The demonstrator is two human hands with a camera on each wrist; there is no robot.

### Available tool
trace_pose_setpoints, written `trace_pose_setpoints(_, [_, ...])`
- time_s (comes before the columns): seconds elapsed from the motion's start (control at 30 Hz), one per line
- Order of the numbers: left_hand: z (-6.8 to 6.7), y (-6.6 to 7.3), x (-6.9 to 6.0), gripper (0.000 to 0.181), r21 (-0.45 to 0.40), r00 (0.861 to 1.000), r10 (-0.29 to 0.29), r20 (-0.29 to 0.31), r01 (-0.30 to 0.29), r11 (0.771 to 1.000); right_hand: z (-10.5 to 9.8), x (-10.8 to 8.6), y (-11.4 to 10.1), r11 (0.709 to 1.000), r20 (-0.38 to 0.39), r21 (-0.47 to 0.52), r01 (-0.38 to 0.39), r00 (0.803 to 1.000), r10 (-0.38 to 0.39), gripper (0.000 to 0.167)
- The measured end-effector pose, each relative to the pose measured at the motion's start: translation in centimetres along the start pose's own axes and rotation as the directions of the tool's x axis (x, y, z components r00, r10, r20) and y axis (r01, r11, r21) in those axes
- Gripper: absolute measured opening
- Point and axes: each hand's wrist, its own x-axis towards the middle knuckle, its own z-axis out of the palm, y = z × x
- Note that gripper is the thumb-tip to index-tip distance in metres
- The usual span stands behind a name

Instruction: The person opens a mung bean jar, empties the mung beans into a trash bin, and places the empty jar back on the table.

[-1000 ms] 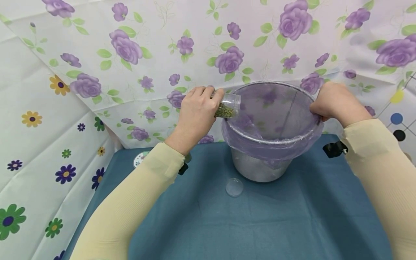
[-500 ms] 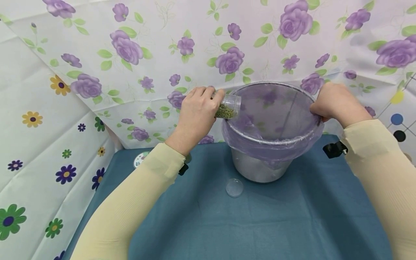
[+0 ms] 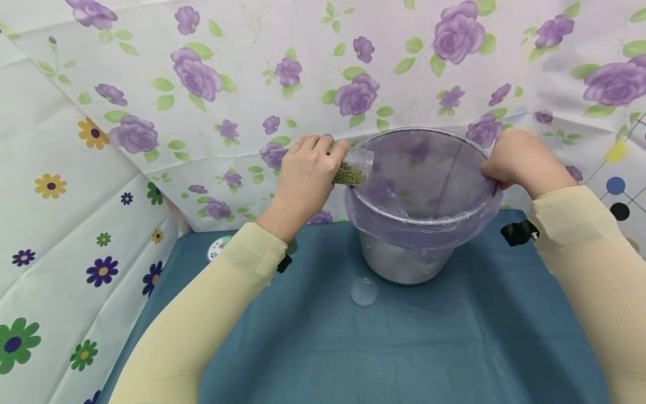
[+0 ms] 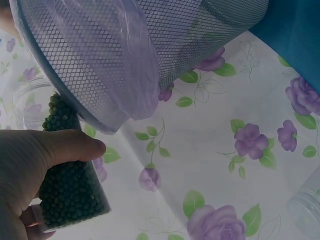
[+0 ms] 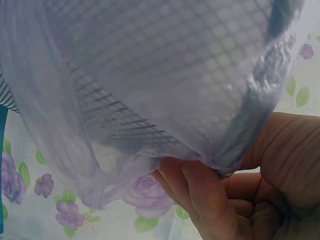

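Observation:
My left hand [image 3: 310, 174] grips a clear plastic jar [image 3: 359, 163] of small green beans [image 4: 72, 192]. The jar lies tilted, its open mouth at the left rim of a mesh wastebasket [image 3: 404, 264]. Beans fill much of the jar and reach toward the mouth in the left wrist view. A thin purple plastic bag [image 3: 424, 238] lines the basket and folds over its rim. At the basket's right side, my right hand [image 3: 522, 160] pinches the rim and bag, with curled fingers [image 5: 205, 192] under the edge.
A round clear lid [image 3: 364, 292] lies on the blue tablecloth [image 3: 404, 348] in front of the basket. A round patterned disc [image 3: 218, 247] is partly hidden behind the left forearm. Another clear container [image 4: 307, 202] shows at the left wrist view's edge. Flowered sheeting [image 3: 227, 84] stands behind.

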Motion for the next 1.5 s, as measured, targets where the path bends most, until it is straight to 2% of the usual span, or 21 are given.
trace_pose_setpoints(0.97, [-0.17, 0.20, 0.11, 0.027, 0.023, 0.999, 0.009, -0.041, -0.008, 1.000, 0.05, -0.03, -0.06, 1.000, -0.008, -0.015, 0.014, 1.000, -0.014, 0.021])
trace_pose_setpoints(1.5, [-0.32, 0.24, 0.26, 0.023, 0.052, 0.999, 0.019, -0.043, -0.017, 0.999, 0.14, 0.01, -0.11, 1.000, -0.016, 0.000, 0.002, 1.000, -0.002, 0.020])
